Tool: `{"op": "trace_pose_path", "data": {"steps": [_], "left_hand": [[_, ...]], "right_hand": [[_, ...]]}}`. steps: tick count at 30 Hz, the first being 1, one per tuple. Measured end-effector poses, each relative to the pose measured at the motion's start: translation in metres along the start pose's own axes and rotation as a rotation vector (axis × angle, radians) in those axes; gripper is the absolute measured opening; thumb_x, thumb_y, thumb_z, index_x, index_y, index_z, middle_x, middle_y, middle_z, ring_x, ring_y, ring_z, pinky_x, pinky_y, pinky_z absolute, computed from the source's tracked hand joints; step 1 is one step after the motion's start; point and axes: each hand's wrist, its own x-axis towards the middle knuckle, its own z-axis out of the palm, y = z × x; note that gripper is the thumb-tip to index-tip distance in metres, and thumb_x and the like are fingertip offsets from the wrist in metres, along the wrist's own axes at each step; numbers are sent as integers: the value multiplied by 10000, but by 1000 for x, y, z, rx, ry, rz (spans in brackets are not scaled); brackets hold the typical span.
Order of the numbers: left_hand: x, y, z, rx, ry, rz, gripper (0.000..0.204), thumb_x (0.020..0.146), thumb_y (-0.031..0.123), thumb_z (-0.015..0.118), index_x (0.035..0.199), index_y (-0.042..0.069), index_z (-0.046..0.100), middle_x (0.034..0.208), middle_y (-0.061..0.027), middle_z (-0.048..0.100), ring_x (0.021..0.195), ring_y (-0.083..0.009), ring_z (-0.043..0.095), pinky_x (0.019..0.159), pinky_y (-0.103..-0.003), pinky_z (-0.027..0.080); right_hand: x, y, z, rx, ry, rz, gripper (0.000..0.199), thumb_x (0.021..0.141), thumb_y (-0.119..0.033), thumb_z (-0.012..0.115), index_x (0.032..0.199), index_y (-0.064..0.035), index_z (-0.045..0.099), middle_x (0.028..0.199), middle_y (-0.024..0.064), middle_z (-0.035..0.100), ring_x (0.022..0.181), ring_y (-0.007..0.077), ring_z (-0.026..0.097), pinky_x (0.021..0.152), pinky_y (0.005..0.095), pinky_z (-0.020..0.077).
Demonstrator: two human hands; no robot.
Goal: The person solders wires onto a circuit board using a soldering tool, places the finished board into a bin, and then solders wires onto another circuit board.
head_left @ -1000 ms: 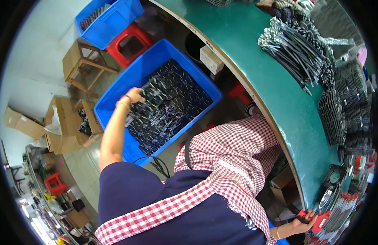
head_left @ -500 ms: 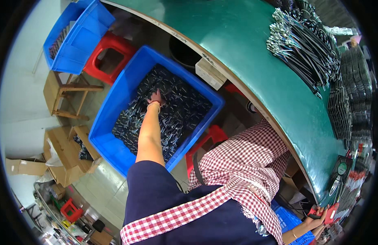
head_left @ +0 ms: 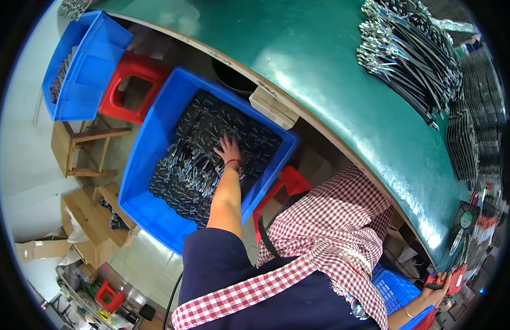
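My left hand (head_left: 229, 151) lies with fingers spread on a layer of short black strips or cables with silvery ends (head_left: 191, 168). They fill much of a large blue plastic bin (head_left: 150, 220) to the left of my legs. At the lower right, by the table's edge, my right hand (head_left: 440, 284) has its fingers bent round a red and black object (head_left: 456, 279). That object's kind is too small and distorted to make out.
The green table (head_left: 321, 82) curves across the right, bearing a pile of black cables with metal ends (head_left: 409, 60) and stacked dark wire-like pieces (head_left: 475, 121). Red stools (head_left: 128, 88), a second blue bin (head_left: 95, 66), a wooden stool (head_left: 73, 143) and cardboard boxes (head_left: 90, 220) stand around the left.
My left hand has moved toward me and to the right over the black pieces, and its fingers are more spread. The view has shifted slightly. My right hand stays at the red and black object.
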Motion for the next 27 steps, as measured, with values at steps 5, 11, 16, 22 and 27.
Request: {"op": "trace_pose_path", "data": {"steps": [5,11,16,22,27], "left_hand": [[37,-70,-20,-163,259,-568,1032,642,535,781,1455,162,265,1500,-155,288,1375,-375,276,1055,-614,265],[41,-99,-22,-366,22,-562,974,728,543,676,1450,54,243,1263,-188,547,1178,-367,508,959,-464,442],[29,-67,-11,-341,79,-557,877,804,503,577,1398,-65,273,1233,-238,531,1140,-364,536,946,-442,452],[9,-73,-13,-334,35,-395,1173,677,506,729,1440,-94,71,1298,-279,447,1169,-407,497,996,-458,417],[-16,-35,-10,28,383,-350,1157,675,497,746,1501,56,67,1548,-128,171,1378,-351,257,1048,-592,288]], "right_hand": [[-15,-6,7,18,98,-8,292,959,-79,485,1234,19,488,731,28,445,582,89,367,683,239,413],[-20,-12,8,-16,311,15,315,940,-101,535,1241,-7,545,912,74,578,766,131,517,725,263,465],[1,-4,9,99,-50,101,308,952,-93,520,1245,4,510,746,33,453,639,102,422,703,254,461],[0,-4,34,68,-57,11,289,963,-84,496,1236,5,474,704,19,401,568,95,362,699,254,442],[-17,1,57,72,-47,-42,392,944,-56,514,1318,-1,415,778,25,445,627,91,397,682,239,426]]}}
